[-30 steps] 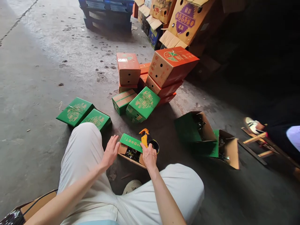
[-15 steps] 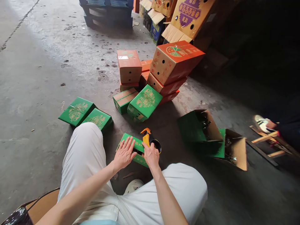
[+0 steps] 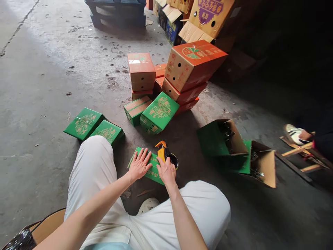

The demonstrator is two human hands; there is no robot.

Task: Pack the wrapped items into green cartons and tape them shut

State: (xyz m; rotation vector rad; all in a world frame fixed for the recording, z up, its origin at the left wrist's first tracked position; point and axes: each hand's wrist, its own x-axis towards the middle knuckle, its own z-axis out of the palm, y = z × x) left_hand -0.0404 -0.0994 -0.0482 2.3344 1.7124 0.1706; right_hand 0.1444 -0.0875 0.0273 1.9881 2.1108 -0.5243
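In front of my knees a small green carton [image 3: 154, 175] rests with its printed top flaps folded down. My left hand [image 3: 139, 164] lies on its top, fingers spread and palm down. My right hand [image 3: 167, 171] is at the carton's right end, thumb side against the flaps. Its fingers are curled at an orange and black tape dispenser [image 3: 161, 151], whose cutting end points up and away; the grip itself is partly hidden by the hand.
Two green boxes [image 3: 84, 123] stand beyond my left knee. More green boxes [image 3: 160, 110] sit ahead, against stacked orange cartons [image 3: 197, 64]. At right are open green boxes [image 3: 221, 139] holding dark wrapped items, then a person's shoe [image 3: 295, 133] beside a wooden stool [image 3: 299, 151]. A blue pallet [image 3: 117, 15] is behind.
The carton's near flap has come down, and the dark gap along the top has closed. Both hands stay on the carton, and the tape dispenser keeps its place by my right hand.
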